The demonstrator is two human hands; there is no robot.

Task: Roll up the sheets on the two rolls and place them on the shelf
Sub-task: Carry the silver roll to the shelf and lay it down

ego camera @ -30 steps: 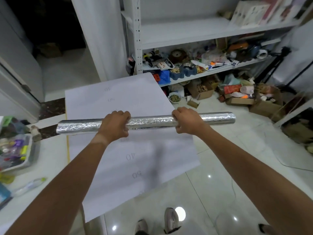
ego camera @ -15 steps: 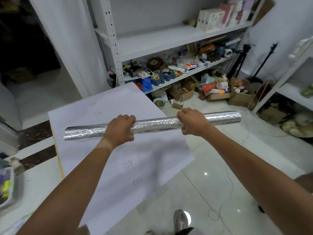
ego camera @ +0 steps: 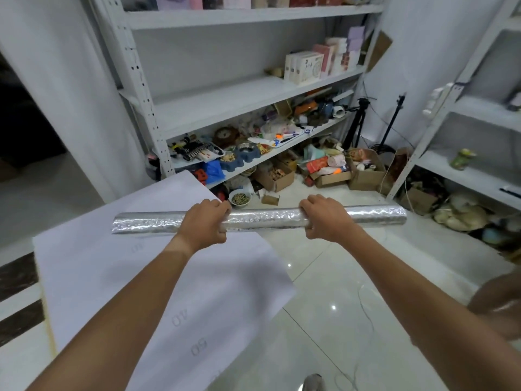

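Since a second ago your view has swung right and up toward the shelf (ego camera: 225,88), while the silver roll (ego camera: 262,218) has stayed level in both hands, carried out past the right edge of the white sheet (ego camera: 158,277) on the surface. Your left hand (ego camera: 204,225) wraps its fingers (ego camera: 220,208) over the roll near its middle, and your right hand (ego camera: 324,218) grips it further right, fingers curled around it. This roll looks fully wound (no loose tail shows), so it seems ready for the bare middle board straight ahead. What looks left: set it there, then roll the white sheet, which lies flat on the near left. A second core is not in view.
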